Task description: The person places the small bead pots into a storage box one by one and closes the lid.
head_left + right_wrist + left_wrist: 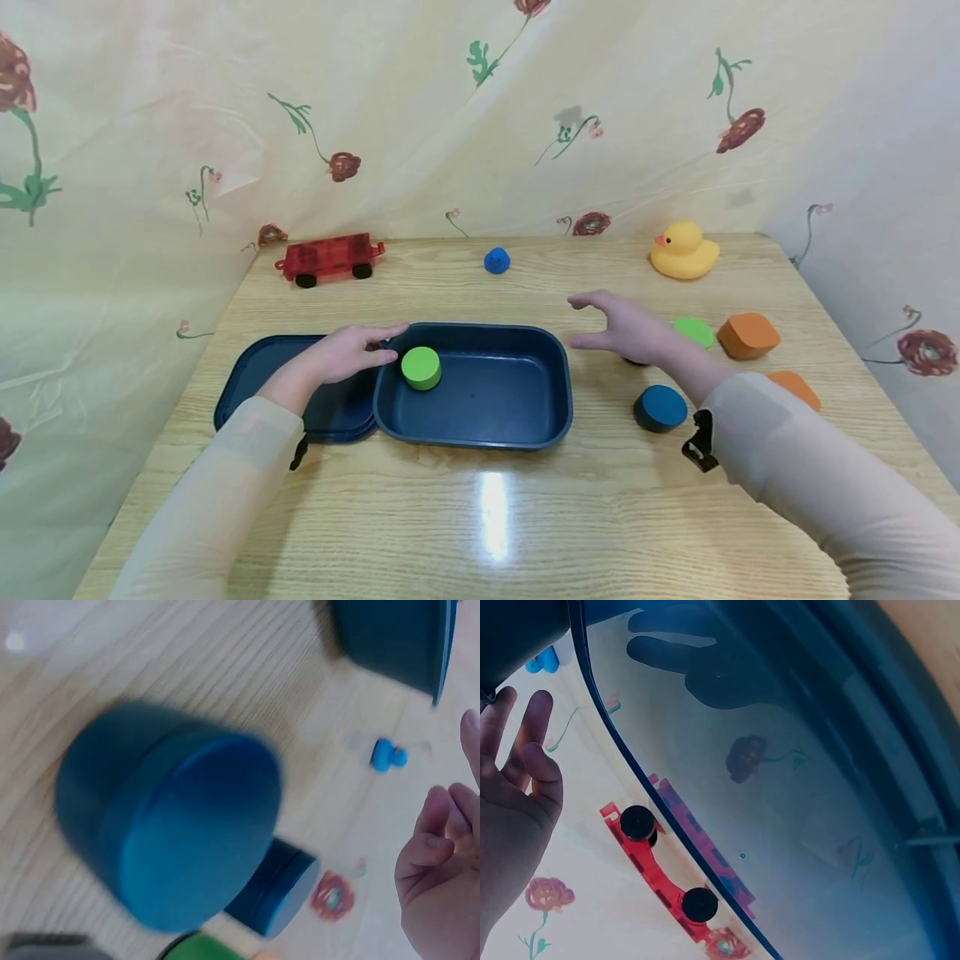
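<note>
A dark blue box (495,404) lies on the table with a green round block (421,368) inside at its left end. My left hand (347,354) is at the box's left rim, fingers loosely extended and the thumb apart, holding nothing. Beneath that hand lies the dark blue lid (258,379), a shallow tray shape partly covered by the forearm. Just right of the box, my right hand (618,325) is over the table, fingers gently bent and thumb spread, with nothing in its grasp. A blue cylinder (661,408) stands near the right wrist and looks large in the right wrist view.
Right of the right forearm are a green-topped block (693,332), an orange block (748,336) and another orange piece (795,388), partly covered by the sleeve. Along the back stand a red toy wagon (330,257), a small blue toy (497,260) and a yellow duck (684,254).
</note>
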